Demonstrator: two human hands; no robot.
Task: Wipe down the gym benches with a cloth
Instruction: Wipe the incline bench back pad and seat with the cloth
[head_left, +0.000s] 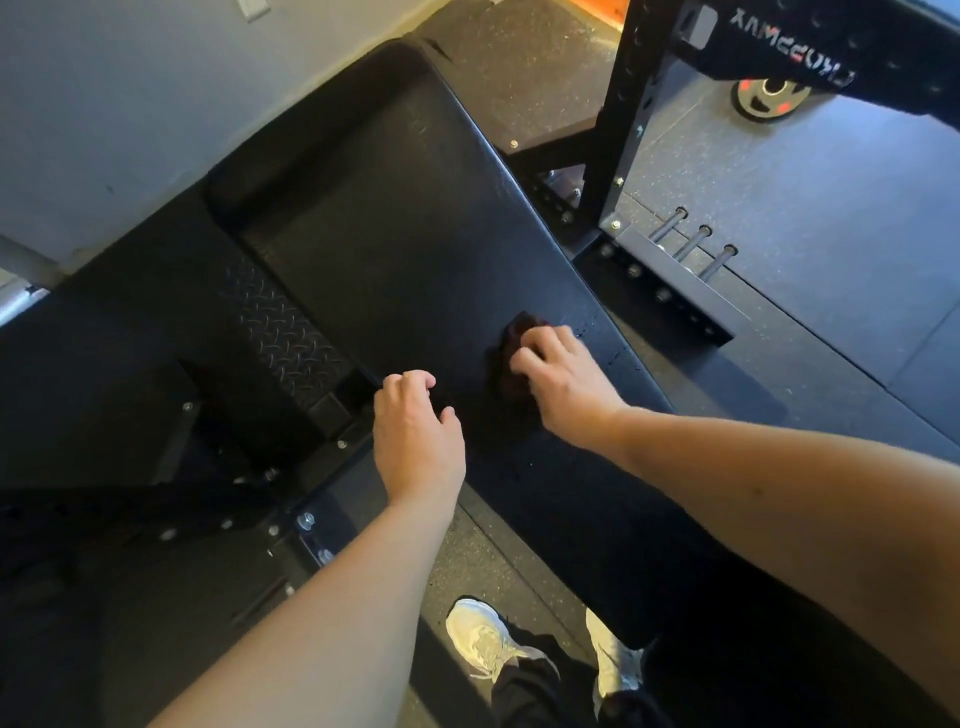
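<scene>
Fingers of the right hand (566, 389) curl on a dark cloth (506, 364), pressing it on the black bench pad (395, 234). The left hand (415, 436) is at the pad's edge, loosely bent, holding nothing. A black rack (631, 130) stands just beside the bench.

right hand (563, 384) grips cloth (506, 374) on bench pad (415, 208) | left hand (415, 441) at pad edge
</scene>
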